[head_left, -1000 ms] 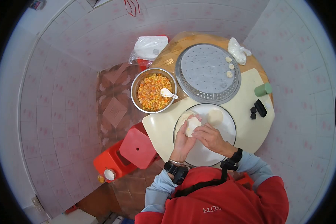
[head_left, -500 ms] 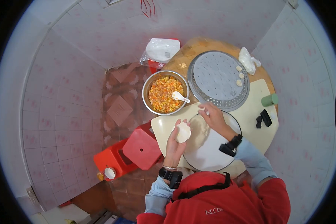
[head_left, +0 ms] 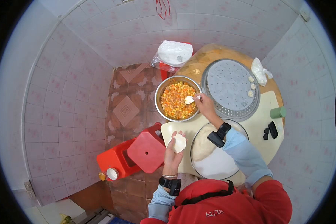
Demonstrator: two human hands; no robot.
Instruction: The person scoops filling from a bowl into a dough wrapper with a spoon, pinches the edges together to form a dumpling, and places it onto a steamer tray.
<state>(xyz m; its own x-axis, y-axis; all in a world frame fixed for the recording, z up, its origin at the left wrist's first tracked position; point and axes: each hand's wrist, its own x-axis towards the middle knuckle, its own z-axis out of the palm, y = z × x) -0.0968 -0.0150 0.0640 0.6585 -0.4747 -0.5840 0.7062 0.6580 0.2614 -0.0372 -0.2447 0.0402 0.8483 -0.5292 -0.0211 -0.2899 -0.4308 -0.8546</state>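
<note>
In my left hand (head_left: pixel 172 155) lies a round, pale dough wrapper (head_left: pixel 179 143), held up in the palm over the near left edge of the board. My right hand (head_left: pixel 205 105) grips the handle of a white spoon (head_left: pixel 189 100) at the right rim of a metal bowl (head_left: pixel 158 106). The spoon's bowl rests in a diced filling (head_left: pixel 176 98) of orange, yellow and pink bits. Under my right forearm is a round tray (head_left: pixel 217 164) with white flour and a large lump of dough (head_left: pixel 204 143).
A round perforated steamer tray (head_left: pixel 227 86) holds several small dumplings (head_left: pixel 251 93) on its right side. A knotted white bag (head_left: pixel 259 71), a green cylinder (head_left: pixel 277 112) and black objects (head_left: pixel 273 129) sit to the right. Red stools (head_left: pixel 146 151) stand at the left on the tiled floor.
My right hand has moved from above the dough tray up to the bowl and taken hold of the spoon. My left hand still holds the wrapper. The whole view has shifted slightly.
</note>
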